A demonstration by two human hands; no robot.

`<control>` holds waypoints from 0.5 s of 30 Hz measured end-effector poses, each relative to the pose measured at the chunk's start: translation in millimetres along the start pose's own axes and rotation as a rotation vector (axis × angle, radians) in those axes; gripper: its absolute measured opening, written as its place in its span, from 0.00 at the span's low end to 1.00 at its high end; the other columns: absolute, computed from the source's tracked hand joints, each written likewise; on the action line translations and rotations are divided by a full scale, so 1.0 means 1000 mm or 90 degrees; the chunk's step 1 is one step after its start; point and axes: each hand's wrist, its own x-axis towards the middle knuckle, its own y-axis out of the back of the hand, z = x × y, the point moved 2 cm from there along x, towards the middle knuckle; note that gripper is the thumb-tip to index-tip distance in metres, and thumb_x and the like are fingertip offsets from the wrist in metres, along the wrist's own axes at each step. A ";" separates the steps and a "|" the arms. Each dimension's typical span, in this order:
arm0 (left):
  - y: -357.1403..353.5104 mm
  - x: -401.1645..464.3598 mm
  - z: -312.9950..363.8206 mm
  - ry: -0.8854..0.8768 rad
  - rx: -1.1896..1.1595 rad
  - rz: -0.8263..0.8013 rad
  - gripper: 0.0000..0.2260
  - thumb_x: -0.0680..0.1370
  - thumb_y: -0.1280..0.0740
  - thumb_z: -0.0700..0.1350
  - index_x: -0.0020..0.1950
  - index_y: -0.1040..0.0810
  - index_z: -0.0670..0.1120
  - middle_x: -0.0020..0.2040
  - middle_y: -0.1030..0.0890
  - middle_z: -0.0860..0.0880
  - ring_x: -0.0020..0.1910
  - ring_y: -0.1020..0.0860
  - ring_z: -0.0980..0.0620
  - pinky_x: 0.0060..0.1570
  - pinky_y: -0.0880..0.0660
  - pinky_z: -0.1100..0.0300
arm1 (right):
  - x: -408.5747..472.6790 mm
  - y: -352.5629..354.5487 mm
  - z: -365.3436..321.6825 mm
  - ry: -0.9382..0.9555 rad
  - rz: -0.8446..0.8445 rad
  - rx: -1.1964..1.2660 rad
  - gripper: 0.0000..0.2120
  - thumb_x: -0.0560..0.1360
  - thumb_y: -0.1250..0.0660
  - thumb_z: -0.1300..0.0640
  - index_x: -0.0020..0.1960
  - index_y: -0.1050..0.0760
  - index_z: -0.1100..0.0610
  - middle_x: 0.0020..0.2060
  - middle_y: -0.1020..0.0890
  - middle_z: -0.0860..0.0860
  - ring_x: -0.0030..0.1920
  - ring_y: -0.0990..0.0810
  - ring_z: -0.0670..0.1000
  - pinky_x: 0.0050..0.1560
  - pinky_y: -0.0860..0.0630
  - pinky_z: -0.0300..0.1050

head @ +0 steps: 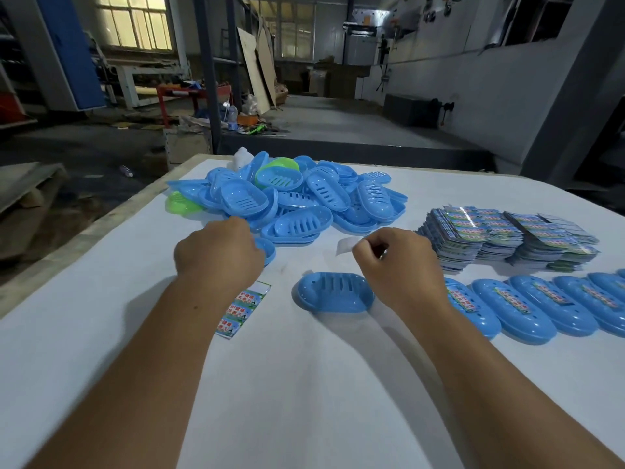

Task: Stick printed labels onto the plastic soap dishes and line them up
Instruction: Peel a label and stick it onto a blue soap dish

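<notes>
A heap of blue soap dishes (pixel 297 198), with two green ones among them, lies at the far middle of the white table (pixel 304 384). My left hand (pixel 218 253) grips a blue dish (pixel 267 250) at the heap's near edge. My right hand (pixel 397 265) pinches a small white label (pixel 345 246) above the table. One blue dish (pixel 333 292) sits alone in front of me, slots up. A label strip (pixel 241 309) lies under my left wrist. A row of labelled blue dishes (pixel 541 302) runs along the right.
Stacks of printed label sheets (pixel 507 236) stand at the right behind the row. The table's left edge runs diagonally near the heap. Beyond the table are a workshop floor, a steel post (pixel 211 96) and cardboard boxes.
</notes>
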 end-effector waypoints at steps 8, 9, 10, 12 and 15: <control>-0.026 -0.027 0.060 -0.048 -0.699 -0.214 0.14 0.73 0.27 0.59 0.40 0.14 0.48 0.35 0.17 0.54 0.30 0.26 0.61 0.40 0.28 0.60 | -0.006 -0.003 -0.010 0.053 0.040 -0.010 0.13 0.72 0.34 0.46 0.34 0.24 0.52 0.31 0.22 0.45 0.36 0.24 0.51 0.36 0.30 0.45; -0.030 -0.027 0.061 -0.050 -0.710 -0.216 0.12 0.75 0.27 0.56 0.40 0.14 0.48 0.36 0.16 0.54 0.31 0.26 0.60 0.40 0.28 0.60 | -0.006 -0.004 -0.010 0.057 0.040 -0.011 0.13 0.72 0.33 0.45 0.33 0.25 0.51 0.31 0.23 0.44 0.36 0.25 0.50 0.35 0.32 0.44; -0.032 -0.026 0.063 -0.051 -0.720 -0.218 0.11 0.76 0.28 0.54 0.40 0.13 0.49 0.36 0.16 0.54 0.32 0.26 0.60 0.40 0.29 0.61 | -0.006 -0.005 -0.009 0.060 0.043 -0.009 0.13 0.72 0.33 0.45 0.33 0.25 0.51 0.31 0.24 0.44 0.35 0.25 0.49 0.35 0.33 0.44; -0.034 -0.026 0.064 -0.056 -0.738 -0.228 0.09 0.77 0.29 0.51 0.40 0.13 0.51 0.37 0.15 0.56 0.32 0.25 0.61 0.38 0.29 0.64 | -0.005 -0.006 -0.008 0.076 0.044 0.002 0.12 0.73 0.32 0.46 0.34 0.24 0.51 0.31 0.24 0.44 0.35 0.25 0.48 0.36 0.32 0.44; -0.035 -0.024 0.061 -0.059 -0.731 -0.221 0.08 0.77 0.29 0.51 0.40 0.13 0.51 0.37 0.15 0.56 0.35 0.24 0.60 0.38 0.28 0.63 | -0.005 -0.009 -0.006 0.138 0.007 0.010 0.11 0.77 0.34 0.47 0.40 0.18 0.50 0.35 0.22 0.44 0.37 0.24 0.48 0.39 0.30 0.45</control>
